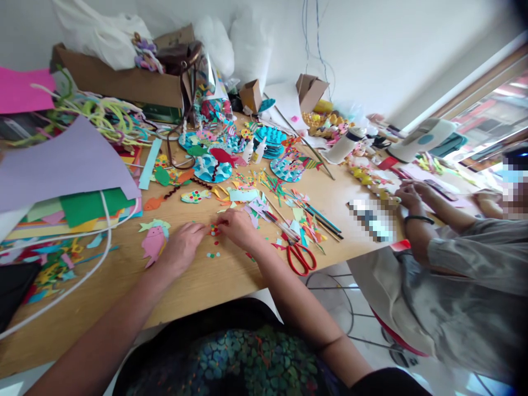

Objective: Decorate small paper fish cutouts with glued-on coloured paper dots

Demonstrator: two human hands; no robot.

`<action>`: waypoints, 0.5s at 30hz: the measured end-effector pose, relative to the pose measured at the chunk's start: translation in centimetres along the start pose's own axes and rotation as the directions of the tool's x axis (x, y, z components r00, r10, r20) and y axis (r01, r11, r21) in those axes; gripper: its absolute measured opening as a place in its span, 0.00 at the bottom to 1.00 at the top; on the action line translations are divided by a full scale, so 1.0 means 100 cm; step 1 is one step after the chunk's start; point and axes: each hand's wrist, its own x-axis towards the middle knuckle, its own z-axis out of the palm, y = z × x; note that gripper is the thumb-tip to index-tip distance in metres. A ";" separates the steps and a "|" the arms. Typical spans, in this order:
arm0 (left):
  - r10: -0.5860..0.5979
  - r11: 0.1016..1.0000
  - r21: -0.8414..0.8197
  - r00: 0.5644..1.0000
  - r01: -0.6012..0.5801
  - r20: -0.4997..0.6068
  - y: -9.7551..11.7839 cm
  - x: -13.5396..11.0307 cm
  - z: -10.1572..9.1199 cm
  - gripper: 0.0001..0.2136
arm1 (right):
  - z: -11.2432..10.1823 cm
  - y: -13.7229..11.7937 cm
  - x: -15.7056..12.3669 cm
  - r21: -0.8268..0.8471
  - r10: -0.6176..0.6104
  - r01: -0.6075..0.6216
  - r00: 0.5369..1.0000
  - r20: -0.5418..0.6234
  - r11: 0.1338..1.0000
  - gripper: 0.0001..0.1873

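My left hand (185, 247) rests low over the table, fingers together, its tips pressing on the edge of a small orange paper piece with coloured dots (213, 230). From the other side my right hand (239, 228) bends over the same piece in a pinch; what its fingertips hold is too small to make out. Just below lie loose paper dots (213, 255). Beside my left hand is a pink paper fish (152, 242) on a greenish cutout. Red-handled scissors (301, 259) lie right of my right forearm, and a dotted paper fish (196, 196) lies beyond my hands.
Paper scraps (311, 225) and sticks spread to the right. White glue bottles (259, 149) stand near blue wave-patterned discs (212, 166). Purple paper (66, 165) and a white cable (108, 236) occupy the left. A co-worker's hands (408, 195) work at the right.
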 end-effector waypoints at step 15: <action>0.086 0.984 0.155 0.996 -0.088 0.019 0.002 0.001 0.003 0.15 | 0.011 0.015 -0.010 0.017 -0.028 0.032 0.978 -0.207 0.999 0.11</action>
